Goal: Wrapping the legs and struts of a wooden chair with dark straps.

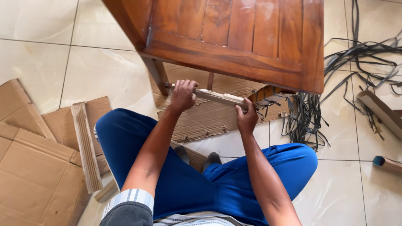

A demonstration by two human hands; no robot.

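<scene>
Cardboard-wrapped bar (217, 97), long and pale, lying crosswise just under the front edge of the wooden chair seat (234, 39), between the chair leg (155, 73) on the left and the tangle of black strapping (305, 117) on the right. Held at both ends: left hand (183, 95) curled over the top near the leg, fingers closed around the bar; right hand (247, 117) gripping from below further along, fingers wrapped up and over it. Neither hand spread or empty.

Judging by how things lie, wrapping partly done: cardboard already folded around this bar, seat itself bare and glossy, no strap seen around the bar yet. More corrugated sheet (209, 117) lying flat on the floor under the chair, torn at its right end. Whether the wrap is fastened, not possible to tell.

Counted: one chair, one leg plainly in view plus a thin rung behind the bar; two hands; one folded cardboard strip (86, 144) standing on edge left of the blue-trousered knee (121, 134); several flat cardboard pieces (33, 167) stacked at far left, exact number unclear where overlapping; two cardboard-wrapped pieces (381, 111) at the right edge, the lower one (387, 164) with a teal end. Pale floor tiles (100, 79) all around.
</scene>
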